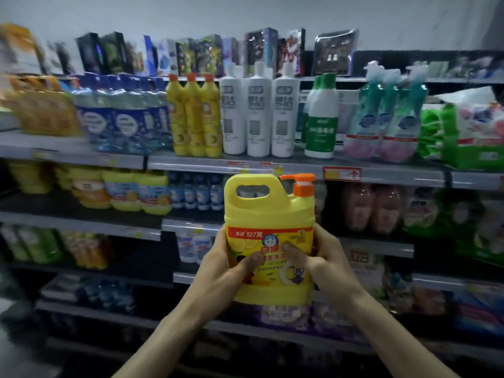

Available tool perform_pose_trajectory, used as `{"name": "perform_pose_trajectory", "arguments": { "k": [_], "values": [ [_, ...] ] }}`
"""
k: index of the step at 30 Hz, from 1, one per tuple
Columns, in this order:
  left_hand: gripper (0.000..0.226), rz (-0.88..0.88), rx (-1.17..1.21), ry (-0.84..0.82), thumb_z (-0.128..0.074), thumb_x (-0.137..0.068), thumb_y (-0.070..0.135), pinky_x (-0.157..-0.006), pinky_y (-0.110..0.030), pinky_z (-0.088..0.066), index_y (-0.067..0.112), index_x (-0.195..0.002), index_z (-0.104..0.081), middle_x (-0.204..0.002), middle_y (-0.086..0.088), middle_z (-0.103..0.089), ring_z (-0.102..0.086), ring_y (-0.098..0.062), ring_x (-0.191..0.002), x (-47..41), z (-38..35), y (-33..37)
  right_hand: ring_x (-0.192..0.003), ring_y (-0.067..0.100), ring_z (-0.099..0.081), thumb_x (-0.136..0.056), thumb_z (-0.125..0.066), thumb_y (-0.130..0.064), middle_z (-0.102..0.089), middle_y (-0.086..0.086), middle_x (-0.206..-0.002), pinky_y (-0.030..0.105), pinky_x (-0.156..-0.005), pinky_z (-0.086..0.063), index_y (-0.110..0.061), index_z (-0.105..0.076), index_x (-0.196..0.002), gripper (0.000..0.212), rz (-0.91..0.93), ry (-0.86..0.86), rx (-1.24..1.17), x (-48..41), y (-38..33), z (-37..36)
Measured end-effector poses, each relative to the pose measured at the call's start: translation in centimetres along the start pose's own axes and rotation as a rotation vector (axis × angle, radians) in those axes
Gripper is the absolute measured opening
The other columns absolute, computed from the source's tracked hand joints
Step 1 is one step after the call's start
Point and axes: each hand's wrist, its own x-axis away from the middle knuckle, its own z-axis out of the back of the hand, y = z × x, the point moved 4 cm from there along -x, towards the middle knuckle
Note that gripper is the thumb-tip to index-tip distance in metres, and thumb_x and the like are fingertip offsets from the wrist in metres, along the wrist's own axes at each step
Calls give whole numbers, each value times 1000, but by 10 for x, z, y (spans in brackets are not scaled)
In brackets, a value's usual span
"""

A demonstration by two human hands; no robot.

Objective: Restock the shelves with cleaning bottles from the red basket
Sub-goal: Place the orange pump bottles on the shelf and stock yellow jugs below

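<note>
A big yellow detergent jug (268, 214) with an orange pump top and a built-in handle is held upright in front of the shelves, at the height of the second shelf. My left hand (226, 271) grips its left side, thumb on the label. My right hand (319, 261) grips its right side, thumb also on the label. The red basket is out of view.
Shelves (272, 166) full of cleaning products fill the view: yellow bottles (193, 118), white bottles (257, 113), a green and white bottle (320, 124), blue bottles (120, 115). Similar yellow jugs (136, 190) stand on the second shelf at left. A dark gap (331, 203) lies right of the held jug.
</note>
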Motion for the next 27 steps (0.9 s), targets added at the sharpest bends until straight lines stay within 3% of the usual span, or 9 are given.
{"name": "perform_pose_trajectory", "arguments": {
  "k": [7, 19, 24, 27],
  "values": [
    [62, -23, -49, 131, -78, -92, 39, -104, -46, -57, 29, -146, -48, -133, 6, -72, -69, -15, -124, 18, 158, -14, -107, 22, -77, -87, -81, -23, -79, 1, -117, 45, -88, -65, -15, -66, -128, 45, 43, -138, 22, -51, 1, -155],
    [63, 18, -117, 332, -77, -92, 38, -104, -40, -58, 27, -146, -46, -135, 5, -70, -67, -12, -126, 19, 345, -74, -102, 10, -77, -81, -86, -26, -80, -8, -113, 26, -78, -64, -20, -65, -127, 50, 48, -297, 32, -141, 40, -345],
    [56, 52, -218, 456, -76, -93, 31, -100, -26, -57, 27, -140, -46, -131, 8, -69, -66, -1, -120, -5, 414, -113, -108, 9, -74, -78, -88, -40, -77, -9, -117, 40, -90, -64, -25, -62, -131, 61, 106, -373, 108, -208, 72, -415],
    [59, 70, -266, 510, -75, -94, 29, -100, -27, -56, 25, -143, -44, -131, 10, -68, -64, 0, -121, -28, 458, -139, -109, 8, -72, -81, -89, -37, -75, -9, -118, 43, -92, -63, -25, -62, -132, 60, 151, -416, 126, -254, 94, -457]
  ]
}}
